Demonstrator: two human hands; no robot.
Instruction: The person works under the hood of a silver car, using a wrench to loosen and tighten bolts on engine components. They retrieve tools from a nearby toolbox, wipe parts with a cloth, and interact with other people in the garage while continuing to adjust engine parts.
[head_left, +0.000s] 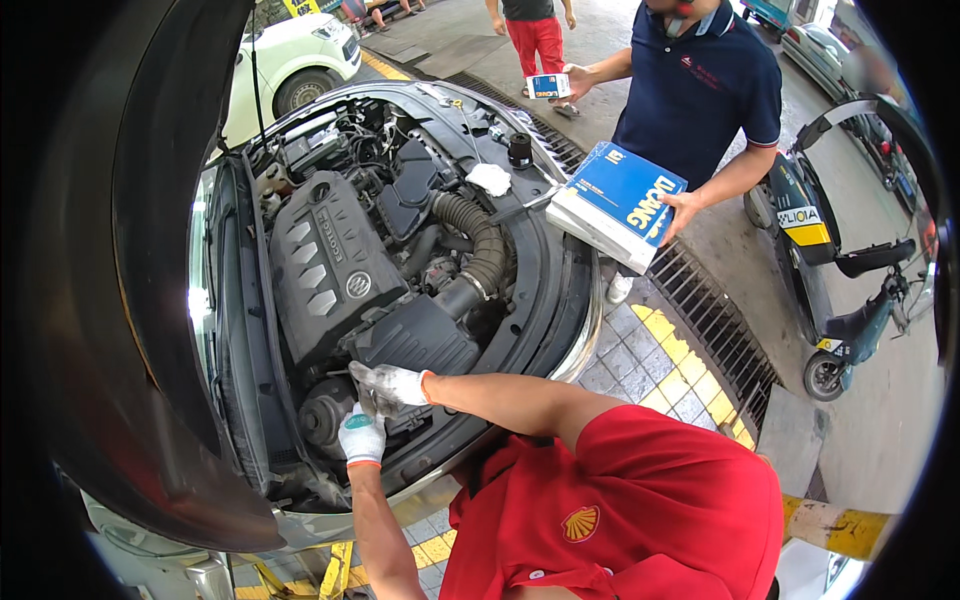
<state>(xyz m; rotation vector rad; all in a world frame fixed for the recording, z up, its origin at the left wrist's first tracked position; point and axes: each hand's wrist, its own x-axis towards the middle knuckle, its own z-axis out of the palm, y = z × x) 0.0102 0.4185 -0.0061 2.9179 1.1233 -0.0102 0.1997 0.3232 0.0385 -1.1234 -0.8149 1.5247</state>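
Observation:
Both my hands wear white work gloves with grey fingertips and meet over the near end of an open engine bay. My left hand comes up from below, its fingers drawn together against the other hand. My right hand reaches in from the right, fingers curled and closed at the left fingertips. Whatever lies between them, if anything, is too small and hidden to name. Beside the hands are a round black reservoir and a black ribbed air filter box. The grey plastic engine cover lies farther in.
The raised bonnet fills the left. Across the front edge a person in dark blue holds a blue-and-white box and a smaller box. A white rag and black cap rest on the front panel. A scooter stands right.

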